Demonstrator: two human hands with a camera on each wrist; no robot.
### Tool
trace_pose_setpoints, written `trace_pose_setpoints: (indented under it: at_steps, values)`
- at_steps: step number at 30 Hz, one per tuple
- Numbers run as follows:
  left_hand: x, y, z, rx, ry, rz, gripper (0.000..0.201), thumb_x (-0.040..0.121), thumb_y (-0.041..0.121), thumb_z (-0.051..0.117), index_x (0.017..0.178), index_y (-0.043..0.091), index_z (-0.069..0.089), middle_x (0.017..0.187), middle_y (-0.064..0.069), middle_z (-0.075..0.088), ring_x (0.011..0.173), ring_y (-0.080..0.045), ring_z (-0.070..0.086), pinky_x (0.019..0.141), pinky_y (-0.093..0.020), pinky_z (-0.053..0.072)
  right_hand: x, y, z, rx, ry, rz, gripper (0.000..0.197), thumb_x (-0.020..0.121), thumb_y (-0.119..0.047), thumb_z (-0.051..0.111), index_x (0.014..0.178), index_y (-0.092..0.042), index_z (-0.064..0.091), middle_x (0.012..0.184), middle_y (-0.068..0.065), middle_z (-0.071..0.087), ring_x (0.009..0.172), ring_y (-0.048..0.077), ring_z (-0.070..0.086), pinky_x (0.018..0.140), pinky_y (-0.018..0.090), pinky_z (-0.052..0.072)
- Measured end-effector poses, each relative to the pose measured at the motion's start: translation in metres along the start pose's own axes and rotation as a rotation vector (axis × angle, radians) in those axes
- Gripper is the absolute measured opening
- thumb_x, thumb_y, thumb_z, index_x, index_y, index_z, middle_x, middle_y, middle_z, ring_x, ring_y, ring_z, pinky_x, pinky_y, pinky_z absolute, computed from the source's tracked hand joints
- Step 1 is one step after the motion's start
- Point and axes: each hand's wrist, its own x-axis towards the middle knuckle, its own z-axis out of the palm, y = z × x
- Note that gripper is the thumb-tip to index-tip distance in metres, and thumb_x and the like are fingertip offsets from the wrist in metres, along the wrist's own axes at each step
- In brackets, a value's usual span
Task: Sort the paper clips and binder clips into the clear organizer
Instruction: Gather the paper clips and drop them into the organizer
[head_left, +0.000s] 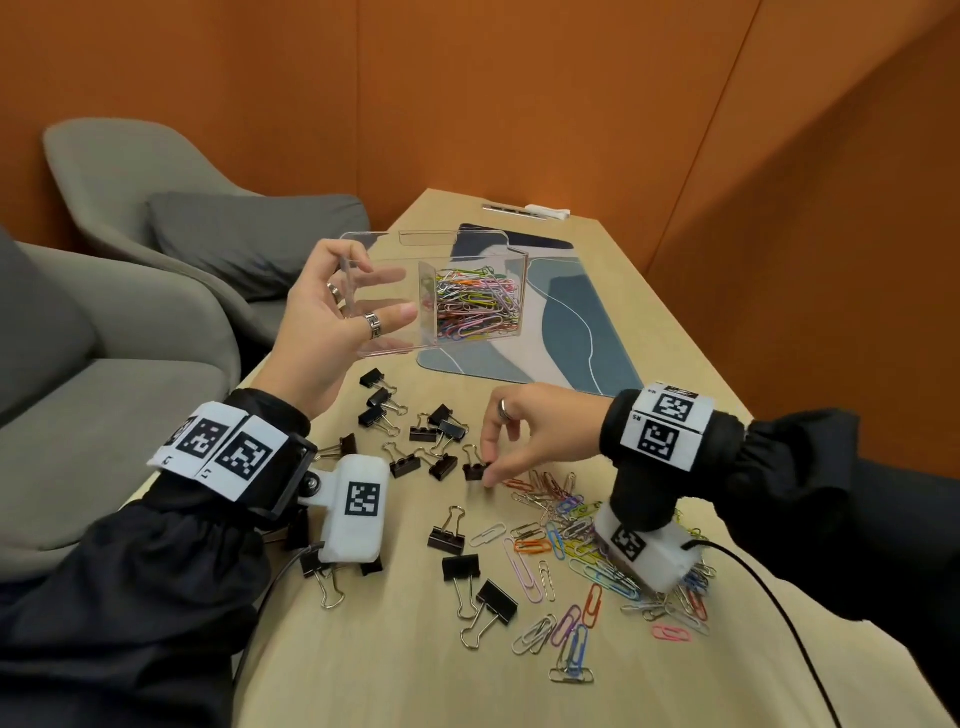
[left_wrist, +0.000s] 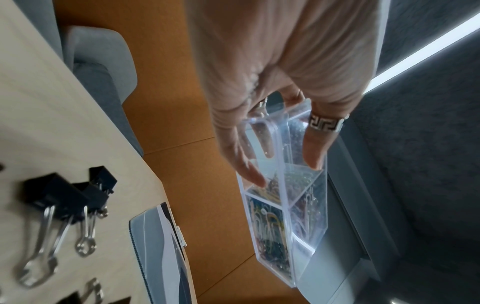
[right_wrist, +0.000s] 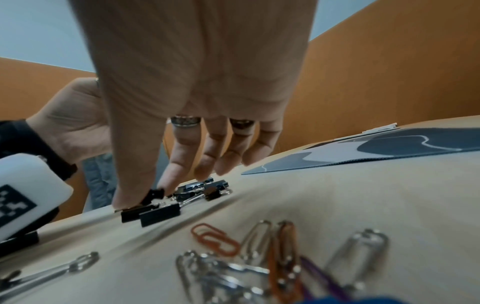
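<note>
My left hand (head_left: 332, 317) holds the clear organizer (head_left: 467, 249) up above the table, thumb and fingers gripping its near-empty left compartment (left_wrist: 285, 144). The right compartment is packed with coloured paper clips (head_left: 475, 306). My right hand (head_left: 511, 436) is down on the table, thumb and forefinger pinching a small black binder clip (head_left: 475, 470) (right_wrist: 155, 194). Several more black binder clips (head_left: 410, 426) lie scattered around it. A loose pile of coloured and silver paper clips (head_left: 566, 525) (right_wrist: 259, 257) lies under my right wrist.
A blue and grey patterned mat (head_left: 561, 312) lies on the wooden table (head_left: 649, 332) behind the organizer. Grey armchairs (head_left: 156, 208) stand left of the table. Orange walls close in behind and to the right. A small white item (head_left: 545, 212) sits at the far end.
</note>
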Motion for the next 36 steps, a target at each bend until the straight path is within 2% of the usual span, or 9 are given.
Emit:
trace_pose_setpoints:
  at_steps: [7, 12, 16, 19, 23, 26, 28, 30, 36]
  values:
    - [0.000, -0.002, -0.002, 0.006, 0.004, 0.001, 0.040, 0.066, 0.007, 0.073, 0.087, 0.024, 0.043, 0.120, -0.017, 0.059, 0.099, -0.034, 0.065, 0.068, -0.045, 0.059, 0.013, 0.002, 0.001, 0.036, -0.069, 0.045, 0.018, 0.087, -0.038, 0.062, 0.098, -0.024, 0.067, 0.109, -0.002, 0.066, 0.093, 0.015, 0.059, 0.088, 0.030, 0.046]
    - [0.002, -0.004, -0.004, 0.007, -0.002, 0.008, 0.041, 0.070, 0.003, 0.073, 0.088, 0.025, 0.044, 0.120, -0.016, 0.060, 0.100, -0.033, 0.065, 0.067, -0.042, 0.059, -0.001, 0.015, 0.003, 0.004, -0.181, 0.076, 0.023, 0.095, -0.031, 0.051, 0.107, -0.019, 0.067, 0.110, -0.002, 0.067, 0.092, 0.013, 0.059, 0.089, 0.024, 0.045]
    - [0.001, -0.002, -0.002, 0.008, -0.002, 0.002, 0.042, 0.067, 0.006, 0.076, 0.088, 0.025, 0.044, 0.120, -0.016, 0.060, 0.100, -0.033, 0.065, 0.069, -0.045, 0.059, -0.019, 0.021, 0.003, 0.058, -0.283, 0.074, 0.022, 0.096, -0.024, 0.051, 0.106, -0.015, 0.068, 0.102, -0.005, 0.066, 0.083, 0.002, 0.058, 0.077, 0.004, 0.042]
    - [0.000, 0.001, -0.001, 0.011, 0.001, 0.002, 0.040, 0.064, 0.009, 0.071, 0.088, 0.025, 0.044, 0.120, -0.015, 0.060, 0.101, -0.034, 0.065, 0.070, -0.047, 0.059, -0.032, 0.022, 0.001, 0.079, -0.228, 0.093, 0.023, 0.094, -0.029, 0.055, 0.108, -0.016, 0.067, 0.107, -0.004, 0.066, 0.093, 0.011, 0.061, 0.082, 0.011, 0.044]
    - [0.001, 0.003, 0.000, -0.006, -0.007, 0.018, 0.045, 0.068, 0.004, 0.077, 0.089, 0.025, 0.044, 0.120, -0.015, 0.060, 0.099, -0.030, 0.066, 0.070, -0.046, 0.059, -0.045, 0.018, 0.008, 0.035, -0.197, 0.118, 0.041, 0.079, -0.040, 0.071, 0.115, -0.024, 0.061, 0.111, -0.006, 0.049, 0.104, 0.015, 0.052, 0.092, 0.026, 0.046]
    - [0.002, 0.007, 0.004, -0.023, -0.001, 0.035, 0.039, 0.068, 0.005, 0.070, 0.088, 0.027, 0.044, 0.121, -0.016, 0.059, 0.095, -0.026, 0.067, 0.069, -0.043, 0.059, -0.051, 0.017, 0.015, 0.020, -0.185, 0.109, 0.052, 0.069, -0.040, 0.080, 0.115, -0.028, 0.059, 0.103, -0.014, 0.043, 0.097, 0.007, 0.048, 0.082, 0.018, 0.045]
    - [0.003, 0.009, 0.009, -0.030, -0.009, 0.037, 0.043, 0.067, 0.004, 0.073, 0.088, 0.026, 0.044, 0.119, -0.015, 0.060, 0.094, -0.024, 0.067, 0.069, -0.044, 0.059, -0.053, 0.018, 0.019, 0.034, -0.146, 0.097, 0.051, 0.069, -0.036, 0.082, 0.114, -0.025, 0.059, 0.094, -0.017, 0.042, 0.083, 0.003, 0.047, 0.068, 0.007, 0.040]
    - [0.004, 0.013, 0.015, -0.015, -0.029, 0.044, 0.047, 0.065, 0.003, 0.078, 0.088, 0.025, 0.044, 0.116, -0.013, 0.061, 0.093, -0.023, 0.068, 0.069, -0.045, 0.059, -0.054, 0.018, 0.023, 0.052, -0.111, 0.095, 0.045, 0.072, -0.031, 0.080, 0.111, -0.020, 0.062, 0.087, -0.018, 0.045, 0.073, 0.000, 0.046, 0.060, 0.004, 0.038]
    - [0.002, 0.019, 0.034, -0.010, -0.072, 0.073, 0.044, 0.066, 0.004, 0.074, 0.088, 0.025, 0.043, 0.117, -0.013, 0.061, 0.094, -0.026, 0.068, 0.067, -0.041, 0.059, -0.054, 0.019, 0.028, 0.101, -0.082, 0.087, 0.024, 0.078, -0.027, 0.076, 0.099, -0.016, 0.069, 0.078, -0.013, 0.056, 0.067, 0.001, 0.051, 0.061, 0.005, 0.039]
